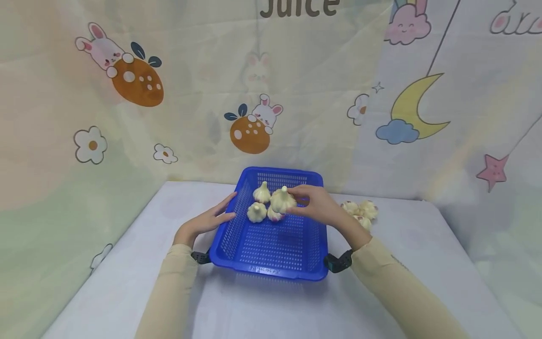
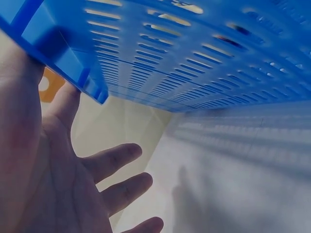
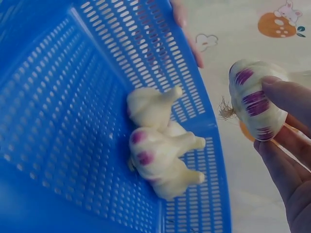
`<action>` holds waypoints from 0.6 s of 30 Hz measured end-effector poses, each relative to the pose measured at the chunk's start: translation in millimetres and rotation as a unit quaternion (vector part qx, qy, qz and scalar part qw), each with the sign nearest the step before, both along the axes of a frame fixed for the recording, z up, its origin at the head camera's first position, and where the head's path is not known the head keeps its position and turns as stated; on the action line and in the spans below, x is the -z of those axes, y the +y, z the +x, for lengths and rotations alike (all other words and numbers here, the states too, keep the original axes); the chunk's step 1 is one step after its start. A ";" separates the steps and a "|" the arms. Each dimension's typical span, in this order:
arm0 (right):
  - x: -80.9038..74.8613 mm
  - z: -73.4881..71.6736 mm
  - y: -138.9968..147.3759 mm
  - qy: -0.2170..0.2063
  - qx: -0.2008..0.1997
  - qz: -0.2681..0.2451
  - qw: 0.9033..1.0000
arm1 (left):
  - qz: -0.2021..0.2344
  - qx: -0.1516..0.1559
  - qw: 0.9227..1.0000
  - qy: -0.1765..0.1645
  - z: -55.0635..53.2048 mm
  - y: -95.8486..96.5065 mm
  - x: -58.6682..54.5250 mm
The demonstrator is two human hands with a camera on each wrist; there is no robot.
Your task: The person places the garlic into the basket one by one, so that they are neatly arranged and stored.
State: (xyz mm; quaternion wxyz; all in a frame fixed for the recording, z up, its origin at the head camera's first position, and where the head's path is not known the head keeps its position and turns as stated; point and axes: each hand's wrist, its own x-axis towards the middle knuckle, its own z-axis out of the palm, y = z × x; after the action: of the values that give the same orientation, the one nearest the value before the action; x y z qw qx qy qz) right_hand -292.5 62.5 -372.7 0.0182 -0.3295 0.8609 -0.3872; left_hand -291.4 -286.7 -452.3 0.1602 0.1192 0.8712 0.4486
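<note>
My right hand (image 1: 318, 205) pinches a garlic bulb (image 1: 281, 202) between thumb and fingers, holding it over the blue plastic basket (image 1: 271, 271). In the right wrist view that bulb shows purple streaks and a tuft of dry roots. Inside the basket, toward its far left, sit three other bulbs, one standing behind (image 1: 262, 193), one at the left (image 1: 257, 213) and one partly hidden (image 1: 274, 216) by the held bulb. My left hand (image 1: 206, 220) rests at the basket's left rim; in the left wrist view its fingers (image 2: 119, 162) are extended and spread below the slotted wall.
More garlic bulbs (image 1: 367, 210) lie in a cluster on the white tabletop (image 1: 406, 240), right of the basket and beyond my right forearm. A cloth backdrop (image 1: 313, 94) with cartoon rabbits and a moon hangs behind the table.
</note>
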 end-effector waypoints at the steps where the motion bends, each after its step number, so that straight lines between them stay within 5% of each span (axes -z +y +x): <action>1: 0.6 -2.2 -3.7 0.001 -0.002 -0.003 1.000 | 0.001 0.003 1.000 0.000 -0.1 0.1 -0.3; 13: 29.9 -22.6 -42.1 -0.036 -0.003 0.006 0.999 | 0.016 0.035 0.999 0.003 1.9 4.1 -9.6; 18: 42.9 -27.3 -54.5 -0.071 -0.015 0.026 0.997 | 0.002 0.023 1.000 -0.008 3.4 2.1 -10.7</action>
State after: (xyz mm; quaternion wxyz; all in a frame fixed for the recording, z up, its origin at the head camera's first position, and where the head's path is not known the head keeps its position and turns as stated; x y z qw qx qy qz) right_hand -319.9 8.0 -415.6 0.0931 -0.3134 0.8622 -0.3869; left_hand -288.0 -284.7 -441.6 0.1776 0.1358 0.8661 0.4471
